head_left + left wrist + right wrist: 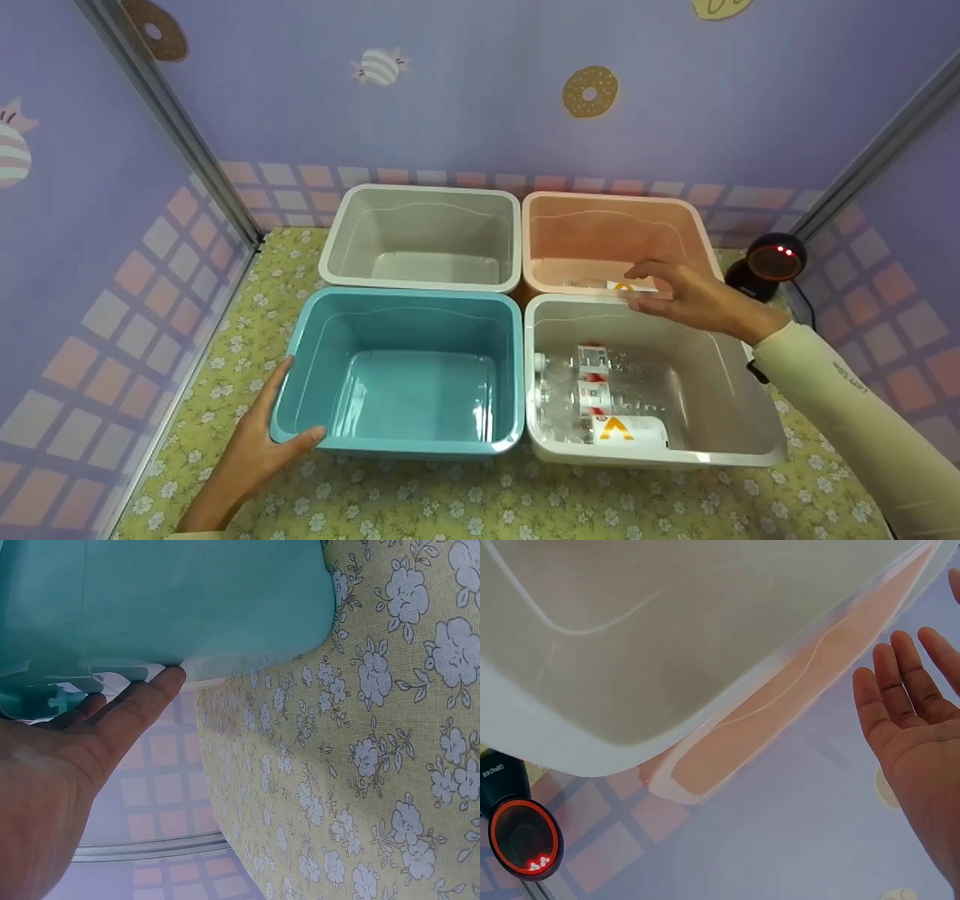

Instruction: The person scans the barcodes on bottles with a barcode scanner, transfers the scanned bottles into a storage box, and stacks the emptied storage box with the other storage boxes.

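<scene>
My left hand (255, 442) rests against the front left corner of the teal bin (405, 446). Its thumb lies at the front rim, and in the left wrist view its extended fingers (142, 709) touch the outer wall. Above the shared edge of the orange bin (615, 210) and the front right beige bin (720, 456) hovers my right hand (694, 300), fingers loosely bent and holding nothing. Partly hidden below it, a clear bottle with a white label (628, 286) lies in the orange bin. Several clear plastic bottles (630, 431) lie in the beige bin.
At the back left stands a grey bin (420, 286). A black device with red lights (772, 262) and a cable stands right of the orange bin. Floral cloth (540, 502) covers the table. Patterned panels (450, 112) enclose the back and sides.
</scene>
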`<state>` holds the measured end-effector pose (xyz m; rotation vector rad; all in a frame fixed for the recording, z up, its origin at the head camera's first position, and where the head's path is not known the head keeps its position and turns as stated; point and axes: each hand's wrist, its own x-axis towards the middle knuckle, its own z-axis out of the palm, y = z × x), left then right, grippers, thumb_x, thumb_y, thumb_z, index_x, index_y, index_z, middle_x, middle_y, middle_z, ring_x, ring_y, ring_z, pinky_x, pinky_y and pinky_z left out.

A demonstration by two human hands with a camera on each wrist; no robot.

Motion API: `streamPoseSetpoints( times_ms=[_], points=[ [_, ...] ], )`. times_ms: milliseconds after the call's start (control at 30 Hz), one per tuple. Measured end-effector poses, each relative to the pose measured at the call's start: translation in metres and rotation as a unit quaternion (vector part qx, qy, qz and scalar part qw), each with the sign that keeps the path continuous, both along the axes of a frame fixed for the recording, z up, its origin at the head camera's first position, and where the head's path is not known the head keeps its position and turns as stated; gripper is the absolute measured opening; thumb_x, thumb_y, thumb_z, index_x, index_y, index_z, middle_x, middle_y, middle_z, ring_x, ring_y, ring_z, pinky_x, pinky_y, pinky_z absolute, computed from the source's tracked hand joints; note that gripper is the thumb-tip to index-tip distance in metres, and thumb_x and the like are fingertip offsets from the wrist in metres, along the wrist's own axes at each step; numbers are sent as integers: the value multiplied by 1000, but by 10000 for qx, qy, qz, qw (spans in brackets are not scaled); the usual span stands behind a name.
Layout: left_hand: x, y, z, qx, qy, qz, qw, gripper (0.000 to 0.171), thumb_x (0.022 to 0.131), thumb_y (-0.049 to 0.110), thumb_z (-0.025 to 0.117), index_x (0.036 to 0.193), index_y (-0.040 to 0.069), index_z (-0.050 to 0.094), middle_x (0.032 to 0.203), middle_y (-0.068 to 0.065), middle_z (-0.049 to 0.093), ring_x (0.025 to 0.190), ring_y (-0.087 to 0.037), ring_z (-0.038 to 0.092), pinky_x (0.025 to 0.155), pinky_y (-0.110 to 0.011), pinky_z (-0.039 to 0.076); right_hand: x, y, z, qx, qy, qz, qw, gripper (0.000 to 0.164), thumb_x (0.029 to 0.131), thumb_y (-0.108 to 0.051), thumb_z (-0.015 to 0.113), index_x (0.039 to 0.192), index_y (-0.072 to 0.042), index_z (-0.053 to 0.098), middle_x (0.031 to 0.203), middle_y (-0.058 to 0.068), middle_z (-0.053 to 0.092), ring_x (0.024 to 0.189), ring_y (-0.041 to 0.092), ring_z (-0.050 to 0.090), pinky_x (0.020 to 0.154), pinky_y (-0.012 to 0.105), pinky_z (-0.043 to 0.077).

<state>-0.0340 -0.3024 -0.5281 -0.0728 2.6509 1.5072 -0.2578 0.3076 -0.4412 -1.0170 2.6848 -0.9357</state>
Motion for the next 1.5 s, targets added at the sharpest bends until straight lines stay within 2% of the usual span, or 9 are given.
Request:
streamPoseSetpoints(
  times_ms=[233, 467, 633, 900, 1167, 1333, 1500],
  points=[
    [0, 0, -1, -115, -67, 26, 9999, 112, 101, 32, 82, 179, 36, 2, 182, -27, 7, 158, -66, 19, 110, -92, 28, 11, -6, -1, 127, 244, 220, 9994, 36, 99, -14, 85, 131, 0, 74, 132, 14, 71, 128, 37, 65, 107, 61, 52],
    [-1, 1, -3, 65, -5, 11, 10000, 110, 102, 30, 81, 180, 34, 3, 181, -28, 9, 155, -66, 30, 110, -87, 38, 24, -10, -3, 251, 683, 445, 9964, 41, 97, -15, 88, 132, 2, 74, 135, 14, 70, 129, 37, 65, 108, 57, 53],
    [-3, 0, -2, 132, 28, -34, 9999, 110, 102, 26, 81, 180, 33, 3, 182, -28, 7, 156, -65, 26, 110, -87, 36, 27, -9, -6, 223, 944, 601, 9935, 40, 92, -8, 90, 128, 3, 75, 130, 13, 72, 123, 34, 68, 106, 53, 55],
    [-3, -3, -2, -22, -60, 2, 10000, 114, 100, 30, 83, 179, 36, 2, 183, -25, 5, 160, -66, 14, 111, -93, 23, 35, -9, -15, 326, 776, 690, 9941, 39, 95, -13, 89, 130, -1, 76, 131, 11, 72, 126, 35, 67, 108, 57, 54],
    [-2, -2, -2, -70, -23, -4, 10000, 114, 99, 30, 83, 180, 34, 2, 182, -26, 5, 159, -67, 15, 110, -94, 22, 44, -14, -32, 370, 627, 818, 9940, 35, 97, -16, 87, 127, -2, 76, 129, 13, 71, 122, 37, 67, 105, 60, 56],
    [-1, -1, -1, -93, 1, -6, 10000, 114, 100, 30, 83, 180, 34, 2, 182, -27, 6, 157, -68, 18, 110, -93, 25, 48, -16, -41, 459, 571, 933, 9929, 32, 95, -12, 88, 125, -4, 78, 126, 11, 72, 120, 34, 68, 103, 57, 56],
    [-1, -1, -2, 48, 20, 6, 10000, 112, 101, 27, 82, 180, 32, 2, 180, -30, 11, 152, -67, 33, 109, -85, 40, 50, -18, -52, 549, 581, 1065, 9911, 33, 94, -11, 88, 125, -3, 79, 124, 13, 73, 117, 33, 68, 102, 57, 57]
  ],
)
